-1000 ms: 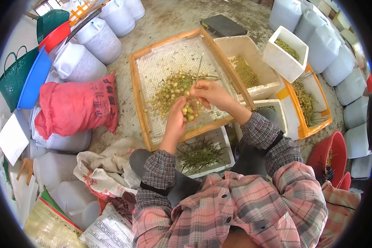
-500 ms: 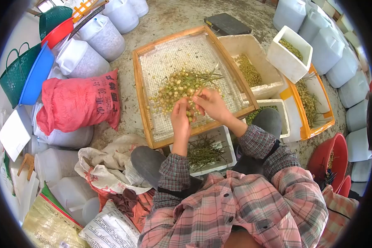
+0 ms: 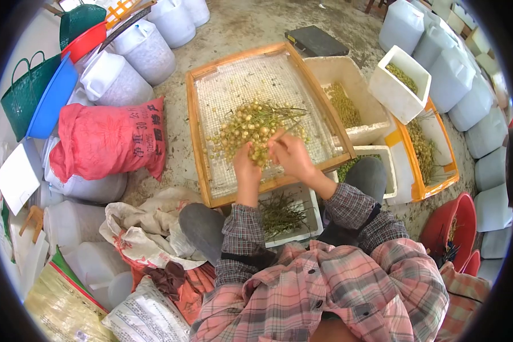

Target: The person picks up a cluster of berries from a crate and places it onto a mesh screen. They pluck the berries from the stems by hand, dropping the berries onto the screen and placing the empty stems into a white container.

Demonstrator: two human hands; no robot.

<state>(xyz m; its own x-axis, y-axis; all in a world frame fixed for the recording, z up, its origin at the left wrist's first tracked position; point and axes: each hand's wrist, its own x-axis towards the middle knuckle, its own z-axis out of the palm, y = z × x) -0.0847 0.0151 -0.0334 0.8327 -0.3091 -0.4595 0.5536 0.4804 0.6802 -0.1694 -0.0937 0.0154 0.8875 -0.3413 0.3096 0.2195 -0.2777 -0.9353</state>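
Note:
A heap of small yellow-green round berries on thin stems [image 3: 251,121] lies on a wooden-framed mesh screen [image 3: 216,85]. At the heap's near edge my left hand [image 3: 247,171] has its fingers closed around a few berries on a sprig. My right hand [image 3: 293,157] is beside it, pinching at stems of the same bunch; the fingertips partly hide what they grip. Beneath the screen's near side stands a white foam box [image 3: 316,223] of bare stems [image 3: 281,215], between my knees.
To the right are foam boxes of berries [image 3: 353,135], a smaller tilted box [image 3: 382,91] and an orange-rimmed crate [image 3: 447,171]. A red sack [image 3: 111,137] and white jugs [image 3: 145,51] line the left. A red basin [image 3: 464,228] sits at right.
The whole view has shifted slightly. My hands stay close together at the heap's near edge, with small finger movements among the berries.

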